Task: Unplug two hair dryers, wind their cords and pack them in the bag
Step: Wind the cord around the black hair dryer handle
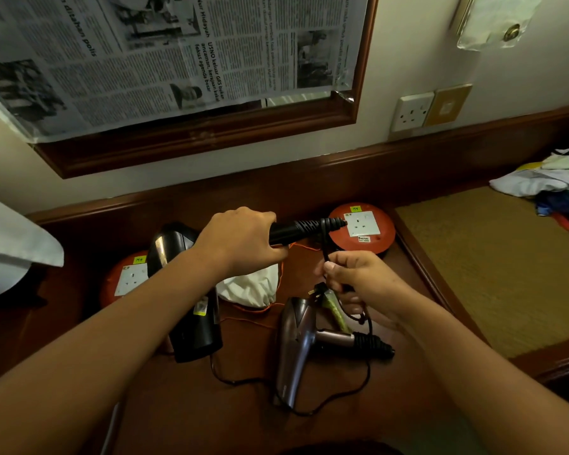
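On the wooden desk (230,418), bronze dryer (296,349) at five o'clock, the left hand (243,239) grips the black dryer's handle (293,229) while the right hand (358,277) pinches its cord (326,251); slack could snag and drag the bronze one.

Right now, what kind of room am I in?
Probably a hotel room or bedroom: a built-in wooden desk under a wood-framed mirror covered in newspaper, with a wall socket beside it.
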